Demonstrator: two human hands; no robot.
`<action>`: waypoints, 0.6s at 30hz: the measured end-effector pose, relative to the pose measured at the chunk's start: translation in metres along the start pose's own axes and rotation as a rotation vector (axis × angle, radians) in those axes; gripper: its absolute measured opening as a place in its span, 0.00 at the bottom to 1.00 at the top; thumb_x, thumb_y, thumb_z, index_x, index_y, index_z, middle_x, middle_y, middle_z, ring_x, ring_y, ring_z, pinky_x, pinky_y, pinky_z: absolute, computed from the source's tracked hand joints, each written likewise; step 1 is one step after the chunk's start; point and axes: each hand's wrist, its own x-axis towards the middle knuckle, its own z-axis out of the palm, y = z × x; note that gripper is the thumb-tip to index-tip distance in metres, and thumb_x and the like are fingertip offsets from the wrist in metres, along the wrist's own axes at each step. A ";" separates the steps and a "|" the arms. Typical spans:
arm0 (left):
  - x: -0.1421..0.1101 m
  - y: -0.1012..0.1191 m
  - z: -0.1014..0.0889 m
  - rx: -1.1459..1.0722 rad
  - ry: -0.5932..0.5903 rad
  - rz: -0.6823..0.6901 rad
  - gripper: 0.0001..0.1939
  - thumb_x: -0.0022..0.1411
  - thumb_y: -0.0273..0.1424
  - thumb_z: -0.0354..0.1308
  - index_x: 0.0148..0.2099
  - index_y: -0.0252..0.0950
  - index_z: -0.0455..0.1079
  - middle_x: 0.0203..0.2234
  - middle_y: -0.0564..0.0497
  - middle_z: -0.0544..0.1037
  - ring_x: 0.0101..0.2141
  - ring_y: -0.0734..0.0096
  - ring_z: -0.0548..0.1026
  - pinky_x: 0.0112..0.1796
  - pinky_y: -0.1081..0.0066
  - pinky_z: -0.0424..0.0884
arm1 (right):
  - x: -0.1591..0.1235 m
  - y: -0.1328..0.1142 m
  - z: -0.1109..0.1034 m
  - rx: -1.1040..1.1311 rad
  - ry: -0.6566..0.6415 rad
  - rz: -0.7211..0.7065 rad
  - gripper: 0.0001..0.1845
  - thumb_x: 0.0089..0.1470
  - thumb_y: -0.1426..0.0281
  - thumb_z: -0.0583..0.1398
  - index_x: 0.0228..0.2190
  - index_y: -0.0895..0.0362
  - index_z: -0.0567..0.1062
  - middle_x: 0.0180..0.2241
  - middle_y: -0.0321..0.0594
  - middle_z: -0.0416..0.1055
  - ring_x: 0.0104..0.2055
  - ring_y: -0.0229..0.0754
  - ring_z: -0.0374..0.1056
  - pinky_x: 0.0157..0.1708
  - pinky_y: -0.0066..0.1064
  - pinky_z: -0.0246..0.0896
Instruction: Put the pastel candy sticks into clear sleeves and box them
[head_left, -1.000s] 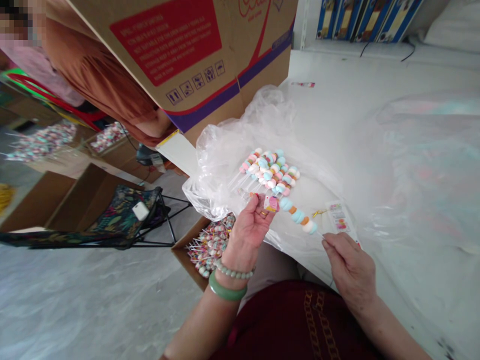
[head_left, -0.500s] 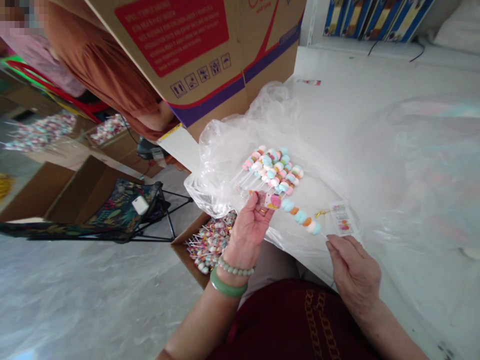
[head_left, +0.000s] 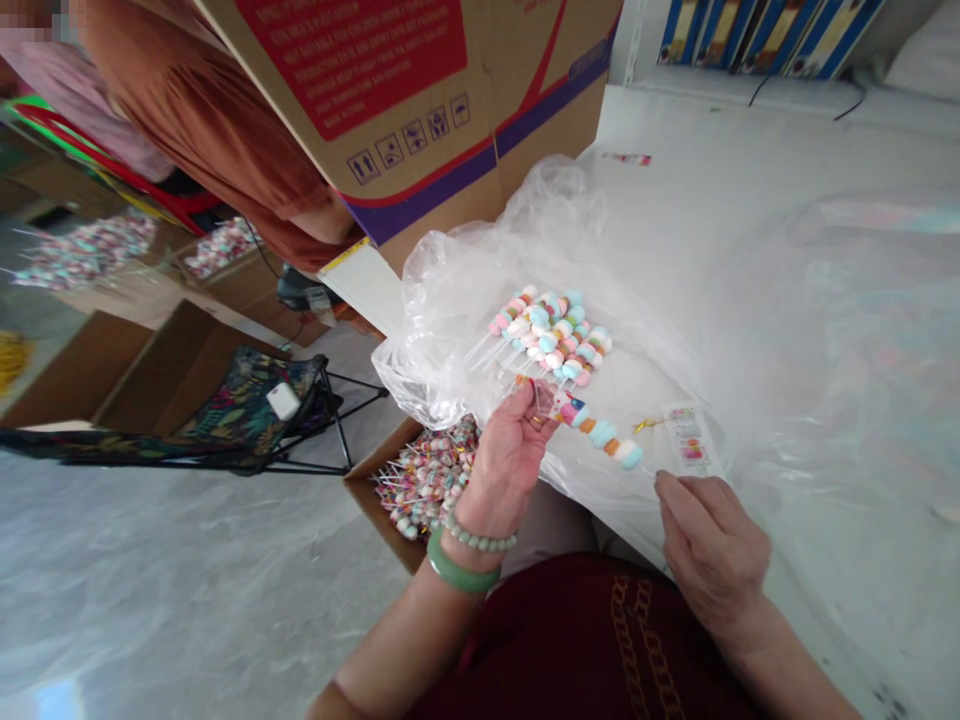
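Note:
My left hand [head_left: 511,455] pinches a small clear printed wrapper [head_left: 551,401] between thumb and fingers. A marshmallow skewer [head_left: 602,434] in blue, orange and white points into that wrapper, its first piece overlapped by the printed film. At the skewer's lower right end, my right hand [head_left: 712,545] closes thumb and fingertips on its thin stick. Just beyond my left hand, several unwrapped marshmallow skewers [head_left: 559,335] lie in a pile on clear plastic sheeting [head_left: 461,285]. A flat printed wrapper [head_left: 690,440] and a gold twist tie [head_left: 643,425] rest near my right hand.
A large cardboard carton [head_left: 420,190] stands at the table's back left. Below the left edge, an open box [head_left: 375,465] holds wrapped skewers. A folding chair [head_left: 247,410] carries a white phone [head_left: 283,402]. A large plastic bag [head_left: 847,350] covers the right side. A co-worker's sleeve [head_left: 217,130] shows behind.
The wrapper and the skewer's tip have come together, and printed film now overlaps the first marshmallow. The whole view has shifted slightly. Both hands keep their grips.

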 end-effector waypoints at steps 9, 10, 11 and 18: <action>-0.005 -0.007 -0.005 0.293 -0.246 -0.076 0.12 0.51 0.35 0.65 0.33 0.29 0.74 0.26 0.50 0.78 0.26 0.73 0.76 0.30 0.73 0.73 | 0.003 0.003 0.002 0.505 -0.326 0.603 0.08 0.57 0.66 0.56 0.32 0.55 0.75 0.22 0.34 0.69 0.24 0.36 0.65 0.26 0.27 0.60; -0.005 -0.008 -0.005 0.293 -0.265 -0.073 0.12 0.51 0.34 0.66 0.33 0.30 0.74 0.27 0.50 0.77 0.27 0.73 0.76 0.30 0.73 0.73 | 0.005 0.001 0.002 0.588 -0.391 0.710 0.09 0.56 0.65 0.57 0.30 0.55 0.75 0.20 0.33 0.68 0.22 0.35 0.63 0.24 0.26 0.58; -0.006 -0.010 -0.005 0.293 -0.290 -0.067 0.12 0.51 0.34 0.66 0.34 0.30 0.74 0.28 0.50 0.77 0.29 0.72 0.77 0.31 0.74 0.73 | 0.007 0.000 0.002 0.688 -0.454 0.820 0.10 0.55 0.64 0.57 0.28 0.55 0.74 0.19 0.33 0.66 0.21 0.34 0.60 0.21 0.25 0.55; -0.001 -0.013 -0.011 0.290 -0.394 -0.065 0.15 0.50 0.34 0.67 0.39 0.31 0.73 0.31 0.48 0.78 0.33 0.66 0.78 0.34 0.71 0.72 | 0.009 -0.004 0.012 1.543 -0.623 1.422 0.09 0.45 0.67 0.65 0.27 0.59 0.73 0.14 0.28 0.60 0.12 0.24 0.42 0.11 0.20 0.31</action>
